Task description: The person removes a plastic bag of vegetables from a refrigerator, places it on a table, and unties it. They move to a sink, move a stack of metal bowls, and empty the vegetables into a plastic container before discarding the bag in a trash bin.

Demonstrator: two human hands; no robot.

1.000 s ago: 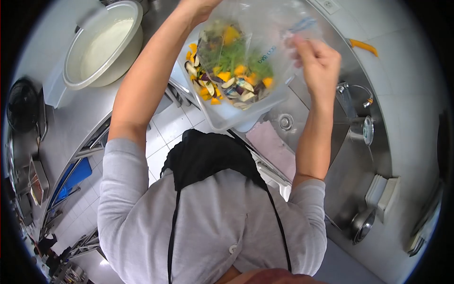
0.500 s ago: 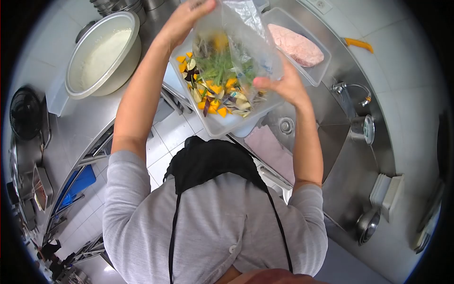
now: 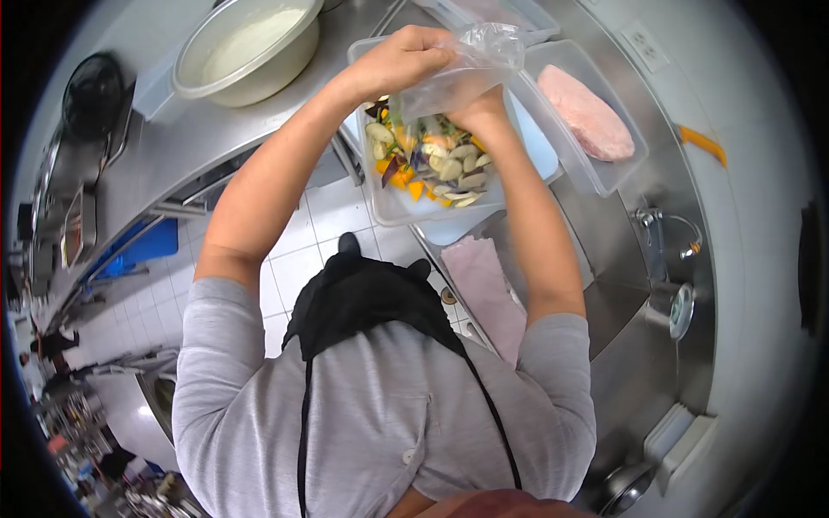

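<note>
A clear plastic bag [image 3: 488,47] is pinched in my left hand [image 3: 404,62], whose fingers are closed over its upper part. Beside it, my right hand [image 3: 477,105] reaches in at the bag's lower side, with its fingers hidden by the plastic. Right below both hands is a clear plastic container [image 3: 377,186]. Inside it lie cut vegetables [image 3: 445,168]: orange chunks, pale slices with dark purple skin and some green pieces. The container rests over a light blue board [image 3: 537,142].
To the right, another clear container [image 3: 609,177] holds a large pale pink piece of meat [image 3: 587,112]. A big bowl [image 3: 250,91] with a whitish mass stands at the left. A pink cloth [image 3: 484,285] lies by the sink, near the faucet [image 3: 652,233].
The green pieces have mostly left the bag, and more pale slices show in the container. The bag is crumpled smaller. My left hand came lower; my right hand moved in under the bag.
</note>
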